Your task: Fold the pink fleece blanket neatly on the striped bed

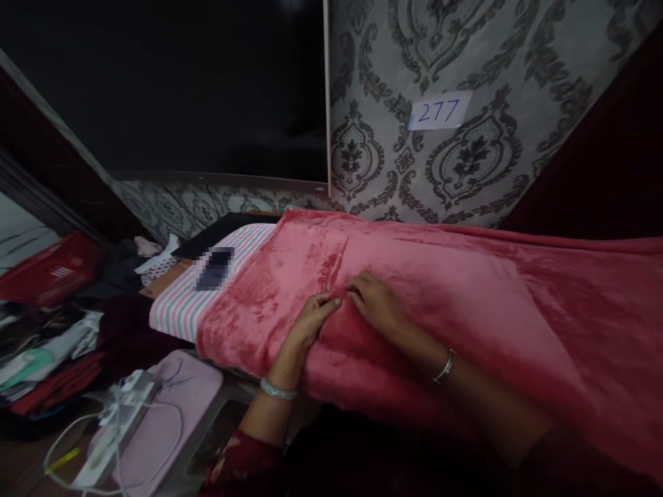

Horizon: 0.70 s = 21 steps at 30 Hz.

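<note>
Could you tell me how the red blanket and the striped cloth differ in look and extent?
The red blanket is one colour in shifting light and dark patches; the striped cloth has pink, grey and white bands.
Far more of the red blanket shows than of the striped cloth.
Both are fabrics spread out, meeting at the red blanket's left edge.

Blanket (445,290) before wall (383,69), power strip (114,429) left
</note>
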Each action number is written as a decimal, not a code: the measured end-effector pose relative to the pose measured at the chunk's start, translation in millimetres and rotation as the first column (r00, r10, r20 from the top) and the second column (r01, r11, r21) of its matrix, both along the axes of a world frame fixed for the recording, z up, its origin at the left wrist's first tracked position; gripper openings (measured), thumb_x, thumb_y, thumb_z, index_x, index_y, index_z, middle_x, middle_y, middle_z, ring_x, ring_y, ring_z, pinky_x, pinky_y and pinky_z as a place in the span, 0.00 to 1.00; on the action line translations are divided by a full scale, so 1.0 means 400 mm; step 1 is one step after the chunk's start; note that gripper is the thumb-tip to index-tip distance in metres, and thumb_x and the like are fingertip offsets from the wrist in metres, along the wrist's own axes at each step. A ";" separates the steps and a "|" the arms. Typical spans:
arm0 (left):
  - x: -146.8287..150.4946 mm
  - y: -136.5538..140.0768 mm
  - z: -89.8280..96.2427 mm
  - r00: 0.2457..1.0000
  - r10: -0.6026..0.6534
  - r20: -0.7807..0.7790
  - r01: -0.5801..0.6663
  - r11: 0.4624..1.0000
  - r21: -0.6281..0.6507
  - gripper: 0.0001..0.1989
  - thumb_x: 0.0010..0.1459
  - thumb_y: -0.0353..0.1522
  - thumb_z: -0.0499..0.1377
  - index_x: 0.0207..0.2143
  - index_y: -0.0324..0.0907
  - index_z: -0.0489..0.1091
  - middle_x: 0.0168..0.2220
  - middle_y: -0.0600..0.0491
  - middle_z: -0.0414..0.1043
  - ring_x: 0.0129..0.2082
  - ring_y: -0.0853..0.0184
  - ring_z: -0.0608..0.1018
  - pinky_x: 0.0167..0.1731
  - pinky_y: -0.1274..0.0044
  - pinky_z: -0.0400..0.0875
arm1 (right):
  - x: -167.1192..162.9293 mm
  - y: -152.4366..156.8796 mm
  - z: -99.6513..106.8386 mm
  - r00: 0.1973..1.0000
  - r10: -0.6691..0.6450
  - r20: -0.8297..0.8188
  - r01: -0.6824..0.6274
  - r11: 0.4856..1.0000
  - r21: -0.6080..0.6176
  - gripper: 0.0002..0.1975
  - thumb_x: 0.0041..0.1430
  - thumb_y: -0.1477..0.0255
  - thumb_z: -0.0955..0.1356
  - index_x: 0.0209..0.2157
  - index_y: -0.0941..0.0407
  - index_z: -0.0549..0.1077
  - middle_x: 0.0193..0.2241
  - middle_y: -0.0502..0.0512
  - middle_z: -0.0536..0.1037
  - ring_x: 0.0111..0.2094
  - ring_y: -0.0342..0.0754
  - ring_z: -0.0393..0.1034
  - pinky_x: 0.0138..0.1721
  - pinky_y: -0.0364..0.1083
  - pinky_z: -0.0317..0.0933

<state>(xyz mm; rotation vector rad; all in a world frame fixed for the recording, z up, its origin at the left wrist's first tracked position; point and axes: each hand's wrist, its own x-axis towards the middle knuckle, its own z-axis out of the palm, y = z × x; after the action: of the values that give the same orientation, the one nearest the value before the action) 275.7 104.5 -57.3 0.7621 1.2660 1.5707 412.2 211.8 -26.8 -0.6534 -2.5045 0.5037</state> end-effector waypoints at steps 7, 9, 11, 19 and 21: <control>0.004 -0.005 0.005 1.000 0.014 0.026 -0.014 1.000 -0.003 0.20 0.41 0.43 0.75 0.30 0.38 0.79 0.27 0.54 0.78 0.26 0.68 0.75 0.32 0.76 0.66 | 0.001 0.001 -0.011 0.996 -0.036 0.081 0.024 0.989 0.149 0.10 0.65 0.81 0.62 0.34 0.55 0.71 0.35 0.57 0.74 0.33 0.48 0.66 0.33 0.45 0.57; 0.007 -0.009 0.008 0.999 0.020 0.037 -0.019 1.000 -0.011 0.20 0.40 0.43 0.75 0.29 0.39 0.78 0.26 0.54 0.77 0.25 0.68 0.74 0.31 0.76 0.66 | -0.004 0.008 -0.020 0.995 -0.071 0.071 0.062 0.990 0.128 0.10 0.64 0.81 0.61 0.33 0.55 0.70 0.36 0.58 0.74 0.32 0.49 0.65 0.32 0.46 0.56; 0.007 -0.011 0.008 0.999 0.016 0.033 -0.015 1.000 -0.019 0.20 0.40 0.43 0.75 0.29 0.39 0.77 0.25 0.55 0.76 0.24 0.69 0.73 0.29 0.76 0.65 | -0.012 0.021 -0.026 0.995 -0.099 -0.001 0.099 0.994 0.054 0.09 0.62 0.81 0.61 0.31 0.54 0.67 0.34 0.58 0.73 0.31 0.49 0.65 0.33 0.46 0.57; 0.003 -0.008 0.000 0.995 0.068 -0.078 -0.068 0.998 0.004 0.18 0.41 0.43 0.74 0.26 0.40 0.74 0.24 0.57 0.72 0.26 0.70 0.70 0.30 0.77 0.63 | 0.066 -0.051 0.030 0.911 -0.021 -0.412 -0.260 0.746 -0.614 0.10 0.64 0.67 0.61 0.29 0.53 0.62 0.22 0.45 0.65 0.23 0.43 0.60 0.27 0.42 0.57; 0.003 -0.014 0.006 0.990 0.079 -0.117 -0.077 0.997 0.018 0.18 0.42 0.43 0.74 0.26 0.41 0.73 0.25 0.58 0.71 0.27 0.70 0.69 0.31 0.76 0.63 | 0.116 -0.121 0.048 0.907 0.274 -0.319 -0.421 0.574 -0.702 0.11 0.65 0.65 0.62 0.28 0.54 0.65 0.23 0.46 0.67 0.24 0.42 0.61 0.27 0.41 0.57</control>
<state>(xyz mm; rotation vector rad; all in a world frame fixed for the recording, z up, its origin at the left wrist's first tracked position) 276.9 99.0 -54.7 0.8329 1.3865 1.6179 458.4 163.3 -7.8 -0.3386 -2.1657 1.7591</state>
